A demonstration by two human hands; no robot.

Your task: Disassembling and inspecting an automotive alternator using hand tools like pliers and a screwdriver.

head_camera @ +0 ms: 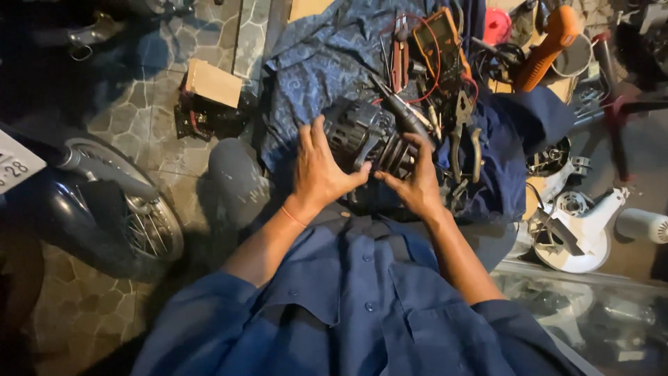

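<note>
A dark, ribbed motor-like part [372, 139] is held on a blue patterned cloth [327, 63] spread in front of the person. It is gripped from the left by the left hand [320, 170], whose fingers are spread over the part's near side, a thin orange band showing at that wrist. The right hand [417, 181] is closed around the part's right side, the fingers curled over its grooved edge. A dark probe-like tool [400, 111] is seen lying across the top of the part, touching it.

Beyond the part, a red-handled pair of pliers [400, 56] and an orange-cased meter [438, 42] with red leads are laid on the cloth. A second pair of pliers [465, 136] is laid just right of the part. Farther right, an orange-handled tool [550, 45] is propped beside a pale round container [574, 59]; its contents cannot be made out. A white fan housing [577, 223] is set on the floor at the right. To the left, a small cardboard box [212, 83] is seen on the stone paving, and a spoked motorcycle wheel [149, 223] is seen near the person's left arm.
</note>
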